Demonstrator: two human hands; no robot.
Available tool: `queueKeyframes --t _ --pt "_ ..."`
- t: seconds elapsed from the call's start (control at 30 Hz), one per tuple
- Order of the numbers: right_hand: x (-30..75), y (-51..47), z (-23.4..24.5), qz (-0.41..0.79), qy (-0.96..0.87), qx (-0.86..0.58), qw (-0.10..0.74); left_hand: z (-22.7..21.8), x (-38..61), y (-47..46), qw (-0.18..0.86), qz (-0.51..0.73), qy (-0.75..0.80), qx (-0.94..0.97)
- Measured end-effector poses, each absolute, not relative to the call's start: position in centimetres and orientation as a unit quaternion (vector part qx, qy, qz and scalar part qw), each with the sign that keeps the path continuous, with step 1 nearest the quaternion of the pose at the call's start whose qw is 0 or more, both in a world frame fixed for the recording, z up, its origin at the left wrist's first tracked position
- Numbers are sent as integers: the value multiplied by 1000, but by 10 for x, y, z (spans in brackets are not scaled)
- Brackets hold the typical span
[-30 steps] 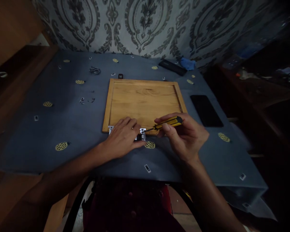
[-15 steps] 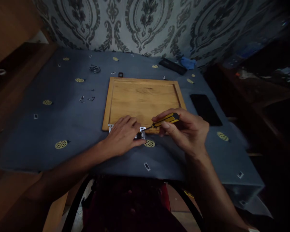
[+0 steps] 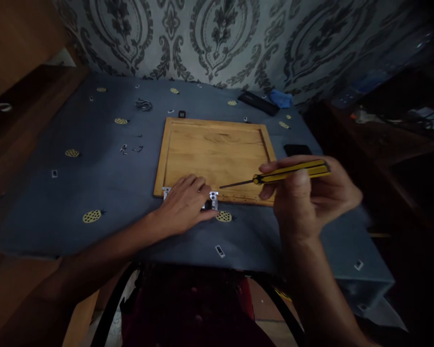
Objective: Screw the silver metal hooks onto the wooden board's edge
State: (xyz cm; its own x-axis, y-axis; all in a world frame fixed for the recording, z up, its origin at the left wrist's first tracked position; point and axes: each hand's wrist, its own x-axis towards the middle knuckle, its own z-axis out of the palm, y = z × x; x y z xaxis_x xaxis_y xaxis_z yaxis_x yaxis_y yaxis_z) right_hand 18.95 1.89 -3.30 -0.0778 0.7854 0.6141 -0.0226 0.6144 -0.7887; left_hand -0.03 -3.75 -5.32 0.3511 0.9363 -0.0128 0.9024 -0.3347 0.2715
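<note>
A framed wooden panel [image 3: 217, 149] lies flat on the table. At its near edge sits a shiny metal fitting [image 3: 213, 198] with a dark part in its middle. My left hand [image 3: 185, 202] covers most of that fitting, fingers curled over it and thumb along its near side. A yellow and black screwdriver [image 3: 292, 172] is gripped in my right hand [image 3: 311, 202], above the panel's right part. Its thin shaft points left, with the tip just right of the fitting and apart from it.
Several small screws [image 3: 138, 149] lie left of the panel, and a bundle of grey metal pieces [image 3: 143, 105] farther back. A black phone [image 3: 297, 150] is partly behind my right hand. At the back right are a long black case [image 3: 258, 103] and a blue cloth [image 3: 281, 99].
My right hand has drawn the screwdriver back to the right and up, so its tip has left the fitting. My left hand stays on the fitting.
</note>
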Motion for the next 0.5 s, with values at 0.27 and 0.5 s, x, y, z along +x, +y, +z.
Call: queueKeyframes --t 0.27,0.5 --pt "190 20 -48 348 -702 -291 549 -51 0 -38 131 70 567 810" --pt "191 19 -51 360 -704 -292 538 -53 0 -38 116 74 565 813"
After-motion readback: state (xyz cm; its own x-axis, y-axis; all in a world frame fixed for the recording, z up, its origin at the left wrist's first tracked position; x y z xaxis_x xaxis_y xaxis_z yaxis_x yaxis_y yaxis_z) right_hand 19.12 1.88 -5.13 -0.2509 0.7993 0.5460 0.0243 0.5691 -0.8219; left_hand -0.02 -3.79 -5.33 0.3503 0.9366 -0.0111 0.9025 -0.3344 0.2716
